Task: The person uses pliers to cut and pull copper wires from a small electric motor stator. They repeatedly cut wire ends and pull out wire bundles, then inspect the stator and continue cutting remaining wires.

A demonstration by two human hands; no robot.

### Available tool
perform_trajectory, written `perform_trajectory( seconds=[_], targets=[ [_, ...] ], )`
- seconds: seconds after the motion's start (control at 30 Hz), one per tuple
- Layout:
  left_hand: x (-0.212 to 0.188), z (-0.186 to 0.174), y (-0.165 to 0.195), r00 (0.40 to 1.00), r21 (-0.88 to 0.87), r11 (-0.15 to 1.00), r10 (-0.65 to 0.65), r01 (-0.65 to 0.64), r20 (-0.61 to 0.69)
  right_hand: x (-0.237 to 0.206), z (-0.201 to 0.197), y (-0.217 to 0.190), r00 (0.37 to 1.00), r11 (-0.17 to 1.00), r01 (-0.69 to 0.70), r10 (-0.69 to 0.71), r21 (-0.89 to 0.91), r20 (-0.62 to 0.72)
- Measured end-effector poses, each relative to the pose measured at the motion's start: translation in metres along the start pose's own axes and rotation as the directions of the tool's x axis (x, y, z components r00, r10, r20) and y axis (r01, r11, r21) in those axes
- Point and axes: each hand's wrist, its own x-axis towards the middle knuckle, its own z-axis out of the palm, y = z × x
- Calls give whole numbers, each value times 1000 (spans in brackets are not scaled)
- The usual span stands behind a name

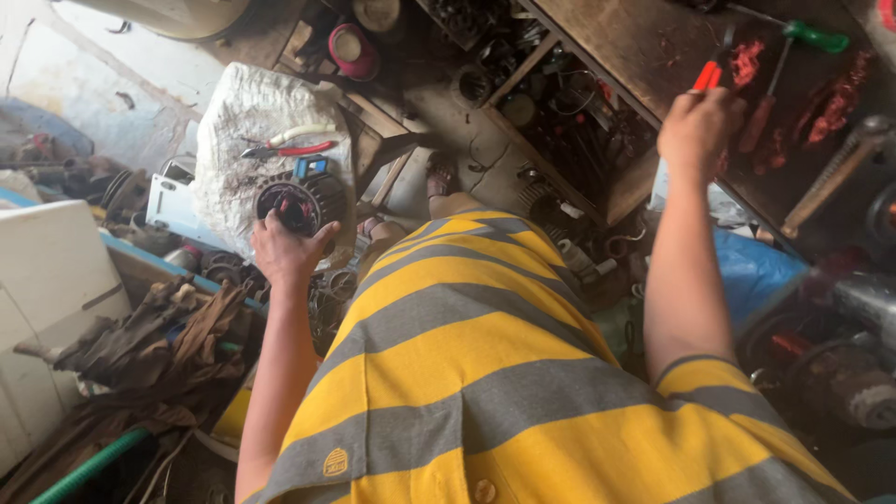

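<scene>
My left hand grips the rim of a round black motor part with red windings inside, resting on a white sack. Pliers with red handles and a cream-handled tool lie on the sack just beyond it. My right hand is raised over the dark wooden workbench and is closed on a small red-handled tool. A green-handled screwdriver and a wooden-handled hammer lie on the bench near that hand.
Under the bench, shelves hold tangled motor parts and wire. A white box and brown rags lie at left, with a green hose below. A blue bag and rusty motors sit at right.
</scene>
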Motion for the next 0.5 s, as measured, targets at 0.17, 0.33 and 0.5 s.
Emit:
perform_trajectory(
  seconds=[0.17,0.33,0.5],
  targets=[
    [6,12,0,997,6,999,-45,45,-63,9,-12,37,813,158,-567,261,808,520],
    [9,31,-15,984,11,995,95,-94,-150,-2,-34,42,806,-110,-564,139,818,575],
    [3,36,-10,894,100,930,366,-352,-258,-13,-47,36,865,-69,-456,198,887,461]
  ],
)
